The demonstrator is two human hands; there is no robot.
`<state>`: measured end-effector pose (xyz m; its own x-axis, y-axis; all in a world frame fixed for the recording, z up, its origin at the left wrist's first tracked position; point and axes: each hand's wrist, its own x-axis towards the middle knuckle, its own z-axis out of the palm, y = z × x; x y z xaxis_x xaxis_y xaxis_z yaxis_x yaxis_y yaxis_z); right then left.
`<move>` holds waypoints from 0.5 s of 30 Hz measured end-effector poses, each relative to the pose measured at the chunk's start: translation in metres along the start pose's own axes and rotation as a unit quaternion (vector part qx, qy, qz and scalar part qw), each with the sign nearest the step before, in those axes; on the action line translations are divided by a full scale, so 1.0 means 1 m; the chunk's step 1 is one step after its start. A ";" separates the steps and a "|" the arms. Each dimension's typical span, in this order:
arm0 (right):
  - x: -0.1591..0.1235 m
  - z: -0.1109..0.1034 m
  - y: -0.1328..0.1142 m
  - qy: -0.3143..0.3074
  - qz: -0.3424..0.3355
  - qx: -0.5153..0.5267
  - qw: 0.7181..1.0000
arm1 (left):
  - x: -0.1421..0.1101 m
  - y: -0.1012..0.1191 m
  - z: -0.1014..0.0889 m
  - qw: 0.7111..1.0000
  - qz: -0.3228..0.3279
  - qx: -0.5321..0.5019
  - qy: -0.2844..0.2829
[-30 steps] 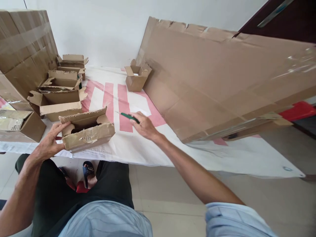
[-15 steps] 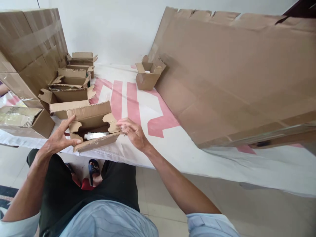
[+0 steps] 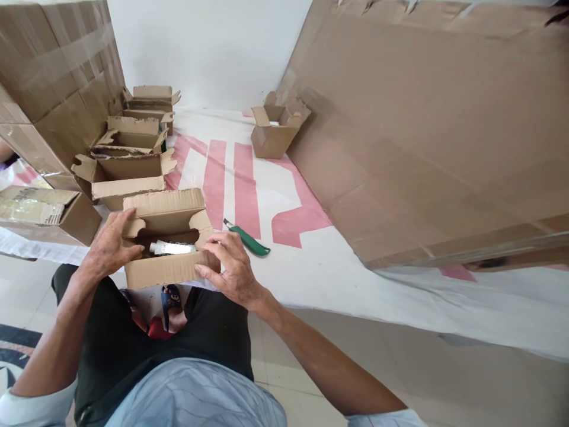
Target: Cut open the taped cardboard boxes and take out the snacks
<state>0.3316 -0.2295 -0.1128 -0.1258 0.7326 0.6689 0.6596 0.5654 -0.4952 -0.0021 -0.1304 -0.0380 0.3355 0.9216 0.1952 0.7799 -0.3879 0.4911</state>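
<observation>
An opened small cardboard box sits at the front edge of the table, its flaps spread. Inside lies a white tube, with darker contents partly hidden beneath it. My left hand grips the box's left end, thumb over the near corner. At the right end, my right hand holds the box, thumb on the front flap and fingers bent over the side flap. Just beyond my right hand, a green-handled utility knife rests on the tablecloth, blade end pointing left.
Several opened cardboard boxes stand in a row behind mine, beside a tall taped carton stack. A taped box is at left. Another opened box stands near a large cardboard carton on the right.
The front flap has swung outward and down. My right hand has come in onto the box's right end. The green utility knife now shows on the table, where it was not visible before.
</observation>
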 end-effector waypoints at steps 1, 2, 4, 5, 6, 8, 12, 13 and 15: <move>0.002 0.000 0.001 -0.002 0.008 0.002 1.000 | 0.000 0.002 0.001 1.000 0.000 0.016 0.007; 0.004 -0.001 0.001 -0.003 0.017 0.001 1.000 | 0.001 0.003 0.001 0.999 0.001 0.030 0.011; 0.007 0.000 0.000 -0.007 0.027 -0.005 1.000 | 0.002 0.006 0.000 0.998 0.004 0.053 0.020; 0.008 0.000 -0.001 -0.008 0.026 -0.007 1.000 | 0.003 0.008 -0.001 0.998 0.004 0.063 0.025; 0.009 0.001 -0.002 -0.009 0.023 -0.008 1.000 | 0.004 0.010 -0.002 0.997 0.002 0.072 0.031; 0.010 0.001 -0.002 -0.012 0.018 -0.006 1.000 | 0.009 0.014 -0.005 0.995 -0.008 0.087 0.037; 0.011 -0.006 0.010 0.002 0.042 0.009 0.999 | 0.018 0.019 -0.013 0.995 -0.054 0.074 0.038; 0.011 -0.008 0.013 0.008 0.050 0.015 0.999 | 0.019 0.019 -0.015 0.995 -0.067 0.058 0.041; 0.012 -0.013 0.019 0.017 0.061 0.027 0.998 | 0.017 0.014 -0.019 0.994 -0.094 0.009 0.051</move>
<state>0.3524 -0.2147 -0.1067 -0.0206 0.7849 0.6192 0.6281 0.4921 -0.6028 0.0046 -0.1195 -0.0117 0.1279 0.9739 0.1877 0.8329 -0.2082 0.5127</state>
